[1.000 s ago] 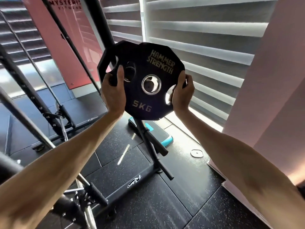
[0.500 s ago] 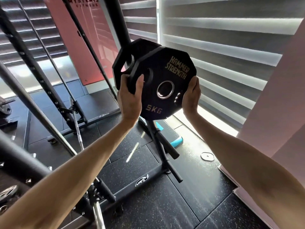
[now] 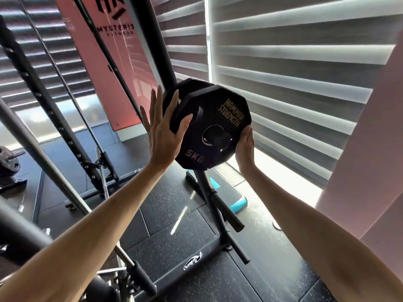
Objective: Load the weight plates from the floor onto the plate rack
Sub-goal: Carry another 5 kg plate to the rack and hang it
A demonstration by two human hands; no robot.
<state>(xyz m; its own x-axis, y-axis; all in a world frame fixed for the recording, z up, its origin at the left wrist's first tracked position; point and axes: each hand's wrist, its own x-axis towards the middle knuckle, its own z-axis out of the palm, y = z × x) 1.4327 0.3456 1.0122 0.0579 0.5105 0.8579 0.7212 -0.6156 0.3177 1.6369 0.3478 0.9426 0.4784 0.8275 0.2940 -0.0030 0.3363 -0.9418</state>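
Observation:
A black 5 kg weight plate (image 3: 218, 120) marked Hammer Strength sits at chest height against the plate rack (image 3: 154, 44), with a peg end showing in its centre hole. A second black plate (image 3: 189, 88) hangs right behind it. My left hand (image 3: 161, 131) presses the plate's left edge, fingers straight and thumb on the face. My right hand (image 3: 245, 147) holds the right rim, its fingers hidden behind the plate.
Two bare pegs (image 3: 232, 219) stick out lower on the rack, above its base (image 3: 196, 260). A teal step platform (image 3: 236, 200) lies behind. A small disc (image 3: 276, 224) lies on the floor by the wall. Squat rack uprights and a barbell (image 3: 65, 192) stand left.
The plate moved forward against the rear plate, and the peg now shows in its hole. My left hand's fingers have straightened off the plate's edge.

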